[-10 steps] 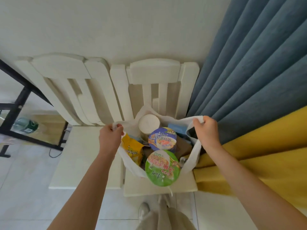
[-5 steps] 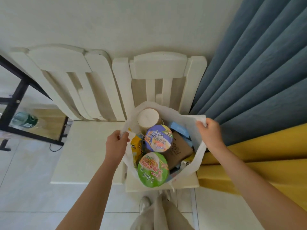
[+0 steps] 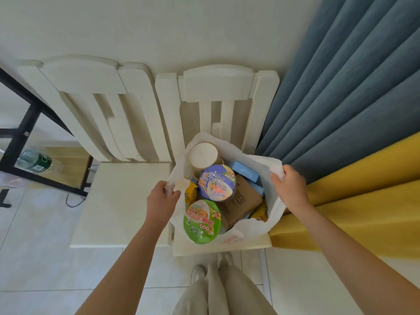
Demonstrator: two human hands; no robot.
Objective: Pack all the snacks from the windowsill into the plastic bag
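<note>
Plastic bag (image 3: 263, 165): white, thin, crumpled, mouth wide, on white chair seat (image 3: 250, 246), stuffed w/ green noodle bowl (image 3: 202, 221), purple noodle bowl (image 3: 217, 183), brown carton (image 3: 245, 202), blue box (image 3: 244, 171). Hands: left hand (image 3: 161, 201) pinches its left rim, right hand (image 3: 288, 189) grips right rim; blue curtain (image 3: 341, 87) beside.

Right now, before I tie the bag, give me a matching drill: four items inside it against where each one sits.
Items:
1 green bowl
2 purple bowl
3 white cup
4 brown box

Places:
A at the far edge of the bag
B just right of the purple bowl
C at the bag's near edge
D in the middle of the bag

Pairs: 1-C, 2-D, 3-A, 4-B
</note>
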